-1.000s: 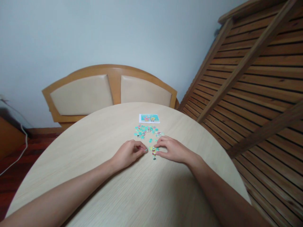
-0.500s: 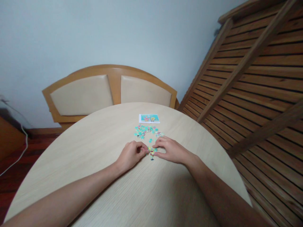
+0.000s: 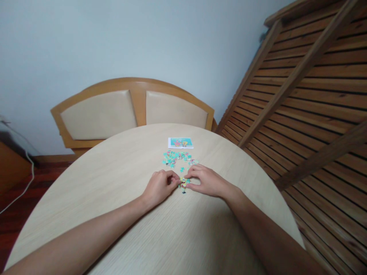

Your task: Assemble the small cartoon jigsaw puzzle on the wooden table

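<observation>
The left hand (image 3: 159, 187) seems to pinch a small piece (image 3: 179, 186) against the left edge of the joined puzzle (image 3: 184, 185) between the hands on the table (image 3: 172, 236), best eased in flat while the right hand (image 3: 210, 181), thumb and forefinger apart, steadies the other side.

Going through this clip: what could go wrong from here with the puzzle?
The joined pieces sit between the fingertips of the left hand and right hand; uneven pressure might buckle or split them.

A loose piece lies just beyond the joined ones, so a finger could knock it.

The right hand is also close to the pile of loose pieces and might scatter some.
</observation>
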Demonstrator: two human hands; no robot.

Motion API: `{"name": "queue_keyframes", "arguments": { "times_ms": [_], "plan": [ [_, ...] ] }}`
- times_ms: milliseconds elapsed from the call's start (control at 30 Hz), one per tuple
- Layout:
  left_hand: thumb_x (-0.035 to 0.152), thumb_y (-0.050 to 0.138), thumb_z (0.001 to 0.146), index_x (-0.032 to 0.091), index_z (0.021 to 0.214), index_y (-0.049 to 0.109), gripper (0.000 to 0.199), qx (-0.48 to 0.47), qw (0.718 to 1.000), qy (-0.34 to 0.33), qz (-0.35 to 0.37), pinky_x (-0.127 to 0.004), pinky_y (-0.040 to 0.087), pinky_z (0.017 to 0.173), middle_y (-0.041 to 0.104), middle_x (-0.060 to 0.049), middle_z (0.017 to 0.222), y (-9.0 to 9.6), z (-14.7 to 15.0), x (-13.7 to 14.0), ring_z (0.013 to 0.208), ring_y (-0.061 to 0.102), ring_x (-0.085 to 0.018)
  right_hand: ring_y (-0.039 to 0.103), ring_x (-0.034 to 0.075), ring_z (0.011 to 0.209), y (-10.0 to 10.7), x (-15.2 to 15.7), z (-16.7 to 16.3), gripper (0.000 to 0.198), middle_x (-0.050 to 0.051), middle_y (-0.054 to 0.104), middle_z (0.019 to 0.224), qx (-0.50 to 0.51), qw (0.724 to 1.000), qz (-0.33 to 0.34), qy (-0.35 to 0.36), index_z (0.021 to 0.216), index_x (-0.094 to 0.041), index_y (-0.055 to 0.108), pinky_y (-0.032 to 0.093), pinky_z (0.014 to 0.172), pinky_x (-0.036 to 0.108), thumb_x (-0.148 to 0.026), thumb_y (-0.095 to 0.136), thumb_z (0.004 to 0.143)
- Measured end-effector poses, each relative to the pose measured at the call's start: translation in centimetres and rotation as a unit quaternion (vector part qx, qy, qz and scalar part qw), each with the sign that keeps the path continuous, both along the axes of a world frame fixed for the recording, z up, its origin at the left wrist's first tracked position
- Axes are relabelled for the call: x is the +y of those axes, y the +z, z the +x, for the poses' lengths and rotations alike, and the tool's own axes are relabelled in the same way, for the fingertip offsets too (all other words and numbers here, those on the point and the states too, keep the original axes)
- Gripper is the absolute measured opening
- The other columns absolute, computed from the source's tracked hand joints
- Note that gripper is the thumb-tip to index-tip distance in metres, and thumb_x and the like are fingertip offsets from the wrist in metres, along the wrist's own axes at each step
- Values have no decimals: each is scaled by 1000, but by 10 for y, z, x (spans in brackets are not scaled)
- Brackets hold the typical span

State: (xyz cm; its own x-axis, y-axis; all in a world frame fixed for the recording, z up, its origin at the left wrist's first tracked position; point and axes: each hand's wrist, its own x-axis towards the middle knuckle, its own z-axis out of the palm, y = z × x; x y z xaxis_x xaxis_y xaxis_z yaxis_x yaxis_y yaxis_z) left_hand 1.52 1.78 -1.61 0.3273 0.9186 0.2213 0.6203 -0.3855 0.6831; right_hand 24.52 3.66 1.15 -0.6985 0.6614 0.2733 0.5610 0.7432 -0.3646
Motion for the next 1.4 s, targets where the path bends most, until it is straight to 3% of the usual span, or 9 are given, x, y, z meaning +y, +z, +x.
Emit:
{"name": "queue_keyframes", "arguments": {
  "times_ms": [300,500,700,1167,1267,1400],
  "plan": [
    [28,62,90,21,92,74,15,40,998,-19,41,-29,47,71,73,-2,80,9,-7,-5,76,64,-20,63,22,100,0,0,0,19,6,70,103,0,1000,0,5,105,-22,73,48,92,35,-32,69,89],
    [27,65,90,23,100,73,14,77,987,-104,97,-34,48,86,72,-5,97,12,-12,-8,93,63,-22,63,22,100,0,0,1,20,6,69,102,-2,1000,-3,4,105,-21,74,47,92,35,-34,68,91],
    [27,60,95,23,109,73,20,106,973,-148,142,-37,49,92,68,-8,108,12,-13,-9,101,60,-23,62,22,100,-1,1,1,21,6,69,101,-1,1000,-2,6,105,-22,74,48,90,33,-35,68,91],
    [22,51,97,25,119,70,29,110,947,-263,146,-38,48,99,69,-8,116,22,-29,3,108,61,-22,62,22,99,4,-1,0,21,6,68,101,-6,1000,-11,7,106,-24,77,49,88,33,-36,68,92],
    [19,48,97,22,113,70,28,87,953,-245,152,-36,49,97,72,-6,109,21,-31,8,103,63,-20,62,22,98,5,-2,1,22,6,68,101,-8,1000,-14,5,107,-25,77,49,89,33,-38,67,92],
    [20,46,96,20,103,71,26,87,973,-145,156,-37,51,94,73,-6,103,17,-34,13,100,64,-21,62,22,99,3,-2,2,23,6,68,102,-8,1000,-14,4,108,-24,76,49,91,34,-37,68,91]
  ]
}}
